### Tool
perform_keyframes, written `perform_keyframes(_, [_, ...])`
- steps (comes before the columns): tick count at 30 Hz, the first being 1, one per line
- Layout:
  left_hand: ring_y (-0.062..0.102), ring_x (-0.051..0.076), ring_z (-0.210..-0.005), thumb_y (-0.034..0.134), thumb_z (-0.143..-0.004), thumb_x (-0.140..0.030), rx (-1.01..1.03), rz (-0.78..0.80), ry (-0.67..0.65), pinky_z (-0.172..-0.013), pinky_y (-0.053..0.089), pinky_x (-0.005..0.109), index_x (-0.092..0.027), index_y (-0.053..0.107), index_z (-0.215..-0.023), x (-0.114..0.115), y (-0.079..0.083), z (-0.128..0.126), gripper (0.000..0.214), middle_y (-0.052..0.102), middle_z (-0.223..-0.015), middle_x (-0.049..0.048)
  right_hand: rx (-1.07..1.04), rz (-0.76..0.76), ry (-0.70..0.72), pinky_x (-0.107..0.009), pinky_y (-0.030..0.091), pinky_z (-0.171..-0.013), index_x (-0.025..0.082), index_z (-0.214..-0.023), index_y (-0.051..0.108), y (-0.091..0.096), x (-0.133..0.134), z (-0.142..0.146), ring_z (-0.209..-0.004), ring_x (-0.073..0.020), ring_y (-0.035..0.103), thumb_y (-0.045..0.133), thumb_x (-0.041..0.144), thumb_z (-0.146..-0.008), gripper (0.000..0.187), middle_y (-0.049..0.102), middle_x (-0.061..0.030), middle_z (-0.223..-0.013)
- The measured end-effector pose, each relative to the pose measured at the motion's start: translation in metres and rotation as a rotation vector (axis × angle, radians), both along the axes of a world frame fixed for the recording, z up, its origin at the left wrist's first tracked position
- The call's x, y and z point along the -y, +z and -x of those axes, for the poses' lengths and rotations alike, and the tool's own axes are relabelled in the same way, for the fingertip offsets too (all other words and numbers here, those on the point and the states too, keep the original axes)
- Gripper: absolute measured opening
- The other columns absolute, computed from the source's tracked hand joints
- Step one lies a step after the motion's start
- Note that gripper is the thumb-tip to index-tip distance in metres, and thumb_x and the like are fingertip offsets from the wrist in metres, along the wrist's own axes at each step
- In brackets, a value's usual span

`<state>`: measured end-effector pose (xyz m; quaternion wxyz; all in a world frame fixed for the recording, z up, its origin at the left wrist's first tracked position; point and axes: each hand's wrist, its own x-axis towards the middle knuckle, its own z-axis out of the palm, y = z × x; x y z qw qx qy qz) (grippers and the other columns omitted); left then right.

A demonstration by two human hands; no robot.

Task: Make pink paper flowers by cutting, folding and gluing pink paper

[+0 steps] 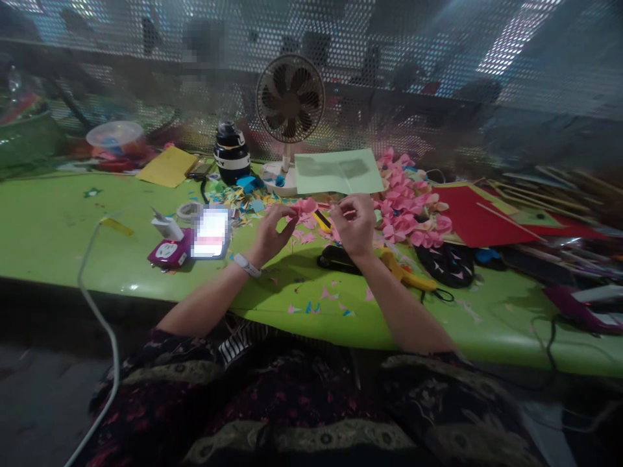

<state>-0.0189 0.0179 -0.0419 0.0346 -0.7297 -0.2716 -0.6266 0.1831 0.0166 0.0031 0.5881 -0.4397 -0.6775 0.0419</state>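
My left hand (273, 228) pinches a small pink folded paper piece (305, 207) above the green table (58, 227). My right hand (355, 224) is closed a little to the right, fingers curled round something small that I cannot make out. Between the hands lies a yellow and black cutter (322, 220). A pile of pink paper flowers (409, 207) lies just right of my right hand. A black stapler (338, 259) rests under my right wrist.
A small desk fan (291, 107) stands behind a pale green sheet (338, 172). A phone (211, 233) and purple power strip (168, 253) lie at left, with a black bottle (232, 154) behind. Red paper (474, 220), sticks and a glue gun (409, 275) crowd the right.
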Motion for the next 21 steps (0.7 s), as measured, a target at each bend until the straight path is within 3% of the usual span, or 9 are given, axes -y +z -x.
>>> perform_keyframes(3, [0.066, 0.016, -0.089, 0.062, -0.091, -0.014, -0.017, 0.03, 0.058, -0.078, 0.055, 0.032, -0.019, 0.06, -0.096, -0.001, 0.001, 0.004, 0.007, 0.07, -0.092, 0.0051, -0.053, 0.002, -0.061, -0.03, 0.051, -0.065, 0.023, -0.068, 0.048, 0.001, -0.014, -0.015, -0.077, -0.0162, 0.056, 0.062, 0.045, -0.088, 0.033, 0.057, -0.0039, -0.084])
perform_keyframes(6, [0.067, 0.017, -0.093, 0.059, -0.092, -0.015, -0.052, 0.058, 0.064, -0.081, 0.054, 0.034, -0.019, 0.059, -0.095, -0.001, 0.001, 0.006, 0.005, 0.07, -0.094, 0.0059, -0.088, 0.134, -0.063, -0.031, 0.052, -0.068, 0.024, -0.068, 0.048, 0.001, -0.025, -0.026, -0.075, -0.0166, 0.058, 0.058, 0.048, -0.091, 0.035, 0.056, -0.0021, -0.075])
perform_keyframes(11, [0.068, 0.017, -0.092, 0.055, -0.092, -0.011, -0.171, 0.031, -0.019, -0.08, 0.055, 0.033, -0.02, 0.061, -0.094, 0.005, 0.004, 0.005, 0.011, 0.071, -0.095, 0.0063, -0.09, 0.47, 0.286, -0.029, 0.052, -0.063, 0.02, -0.088, 0.062, -0.002, -0.022, -0.016, -0.067, -0.0142, 0.061, 0.071, 0.046, -0.077, 0.029, 0.066, -0.0017, -0.081])
perform_keyframes(14, [0.068, 0.017, -0.093, 0.055, -0.091, -0.011, -0.191, 0.022, -0.084, -0.082, 0.056, 0.033, -0.02, 0.063, -0.095, 0.008, 0.007, 0.004, 0.012, 0.072, -0.096, 0.0063, -0.055, 0.57, 0.431, -0.029, 0.051, -0.057, 0.019, -0.083, 0.066, -0.003, -0.014, -0.006, -0.058, -0.0133, 0.058, 0.072, 0.045, -0.074, 0.028, 0.067, -0.0011, -0.071])
perform_keyframes(18, [0.068, 0.017, -0.101, 0.06, -0.092, -0.02, 0.073, 0.171, -0.126, -0.087, 0.058, 0.035, -0.02, 0.06, -0.106, 0.01, 0.007, 0.005, 0.014, 0.069, -0.106, 0.0078, -0.151, 0.552, 0.414, -0.029, 0.051, -0.055, 0.019, -0.078, 0.065, -0.003, -0.014, -0.005, -0.054, -0.0129, 0.057, 0.073, 0.046, -0.072, 0.029, 0.067, -0.0007, -0.067])
perform_keyframes(21, [0.068, 0.014, -0.094, 0.067, -0.091, -0.032, 0.313, 0.366, -0.096, -0.078, 0.059, 0.027, -0.02, 0.059, -0.105, 0.008, 0.006, 0.005, 0.02, 0.067, -0.102, 0.0068, -0.203, 0.533, 0.363, -0.029, 0.052, -0.056, 0.019, -0.08, 0.065, -0.004, -0.016, -0.006, -0.057, -0.0135, 0.058, 0.072, 0.047, -0.072, 0.03, 0.068, -0.0015, -0.069])
